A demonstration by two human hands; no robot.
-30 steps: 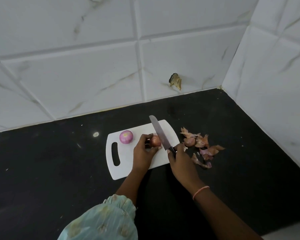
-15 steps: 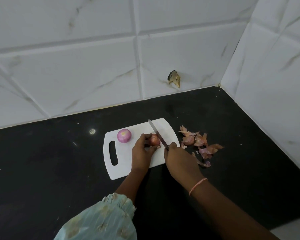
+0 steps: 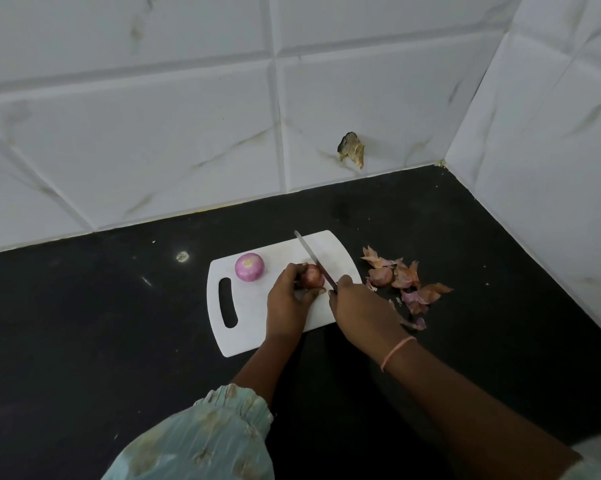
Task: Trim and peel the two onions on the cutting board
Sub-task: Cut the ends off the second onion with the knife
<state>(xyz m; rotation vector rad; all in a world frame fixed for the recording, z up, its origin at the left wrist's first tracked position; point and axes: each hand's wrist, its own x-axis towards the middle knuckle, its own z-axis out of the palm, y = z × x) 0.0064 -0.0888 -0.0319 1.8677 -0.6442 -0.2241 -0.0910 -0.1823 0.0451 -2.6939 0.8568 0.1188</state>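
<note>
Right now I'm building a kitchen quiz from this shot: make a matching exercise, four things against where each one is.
Things:
1. peeled onion
2. brown-skinned onion
3. knife
4. onion skins

Places:
A. gripped by the right hand
B. loose on the black counter, right of the board
C. alone on the cutting board, near its handle slot
D. held by the left hand

Pairs: 1-C, 2-D, 3-A, 4-B

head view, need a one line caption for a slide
Left hand steadies an unpeeled onion on the white cutting board while the right hand sets a knife against it.
</note>
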